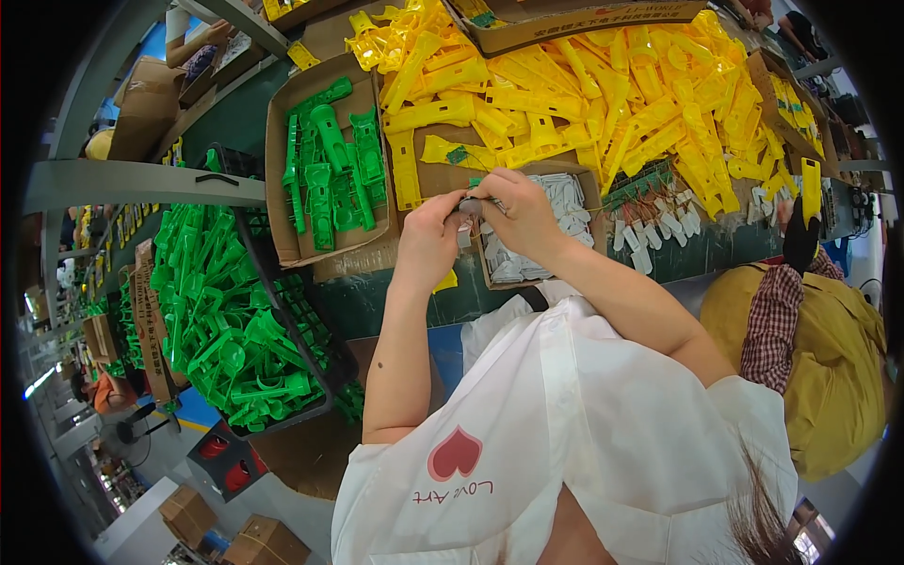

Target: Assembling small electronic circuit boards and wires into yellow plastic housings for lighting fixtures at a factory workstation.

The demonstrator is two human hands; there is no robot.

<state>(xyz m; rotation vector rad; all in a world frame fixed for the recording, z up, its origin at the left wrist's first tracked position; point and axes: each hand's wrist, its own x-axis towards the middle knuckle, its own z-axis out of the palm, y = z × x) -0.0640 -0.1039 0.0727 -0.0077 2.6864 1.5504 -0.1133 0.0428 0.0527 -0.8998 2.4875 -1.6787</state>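
Observation:
My left hand [428, 235] and my right hand [516, 212] meet over the green workbench [395, 301], both pinching a small grey part [465, 209] between the fingertips. Just under the hands sits a cardboard box of small white pieces [565, 202]. A short way to the left lies a flat cardboard box of green plastic parts [330, 160]. Behind the hands spreads a big heap of yellow plastic parts [584, 94].
A black crate heaped with green plastic parts [226, 301] stands at my left. Small circuit boards with white pieces [659, 212] lie at the right of the bench. A person in a yellow top [829, 358] sits at my right. Cardboard boxes [188, 513] rest on the floor.

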